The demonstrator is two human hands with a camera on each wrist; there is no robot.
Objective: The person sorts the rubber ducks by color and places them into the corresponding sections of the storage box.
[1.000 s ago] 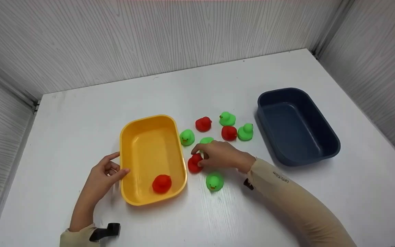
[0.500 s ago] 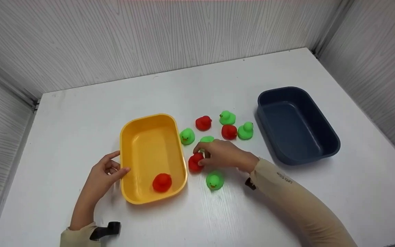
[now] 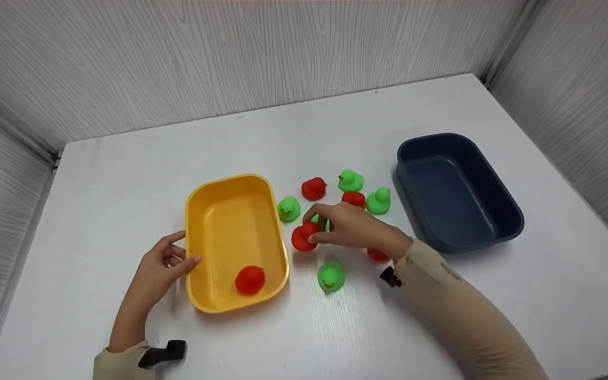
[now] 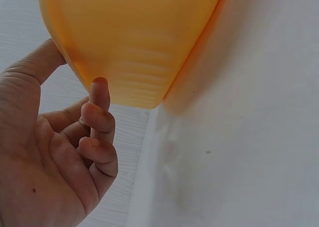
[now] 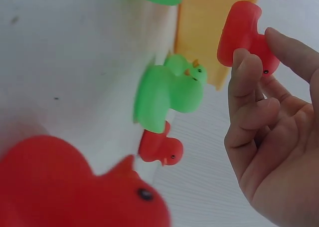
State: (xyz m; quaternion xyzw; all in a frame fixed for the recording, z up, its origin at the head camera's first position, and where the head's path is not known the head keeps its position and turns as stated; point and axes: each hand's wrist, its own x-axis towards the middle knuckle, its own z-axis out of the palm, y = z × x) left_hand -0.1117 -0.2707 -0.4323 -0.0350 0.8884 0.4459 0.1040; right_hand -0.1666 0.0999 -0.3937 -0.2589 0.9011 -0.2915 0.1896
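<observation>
Between thumb and fingertips, my right hand (image 3: 354, 227) pinches a red rubber duck (image 3: 304, 236), held up off the table close to the yellow bin's right side. The right wrist view shows the same red duck (image 5: 237, 32) with the bin wall behind it. My left hand (image 3: 159, 274) grips the left rim of the yellow bin (image 3: 197, 211), thumb over the edge and fingers against the outside. One red duck (image 3: 250, 279) sits inside that bin near its front. A green duck (image 3: 321, 222) is partly hidden behind my right hand.
Green ducks (image 3: 288, 209) and red ducks (image 3: 314, 188) lie scattered between the two bins. One green duck (image 3: 331, 276) stands in front of my right hand, and a red duck (image 3: 378, 255) shows partly under my right wrist. A dark blue bin (image 3: 454, 203) stands at the right.
My right hand has lifted the red duck off the table, moving slightly away from me. A red duck under my right wrist has come into sight. My left hand stays on the yellow bin.
</observation>
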